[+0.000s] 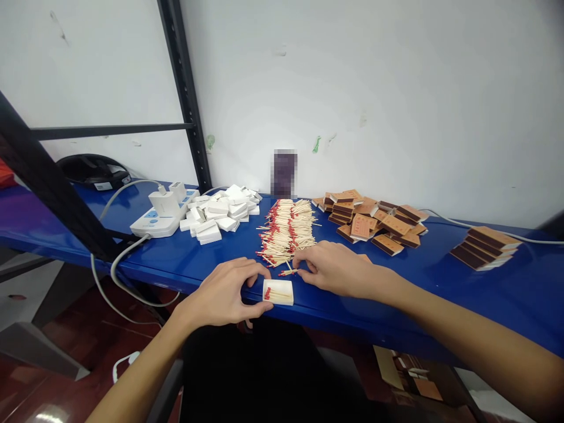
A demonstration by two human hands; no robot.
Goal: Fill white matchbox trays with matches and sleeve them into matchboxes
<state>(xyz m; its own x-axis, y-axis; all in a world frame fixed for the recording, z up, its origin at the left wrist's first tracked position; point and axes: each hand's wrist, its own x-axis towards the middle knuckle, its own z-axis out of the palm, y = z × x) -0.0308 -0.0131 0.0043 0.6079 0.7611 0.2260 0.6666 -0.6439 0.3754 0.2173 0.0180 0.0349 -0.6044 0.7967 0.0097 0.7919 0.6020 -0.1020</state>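
**Collecting red-tipped wooden matches (287,272) beside a small white cardboard tray (283,285)**

The step in hand seems to be picking up matches: the fingers of the right hand (328,267) are at a few loose ones just behind the tray, but I cannot tell if they grip them. The left hand (224,294) holds the tray's left end between its fingers. The next move probably calls for a light pinch, keeping heads aligned. The tray, rectangular and open, lies on a glossy blue shelf (240,244), with some matches inside, heads leftward.

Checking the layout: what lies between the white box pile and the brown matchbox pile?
Red-tipped matches lie between the white boxes and the brown matchboxes, with a dark pixelated patch behind, in the head view.
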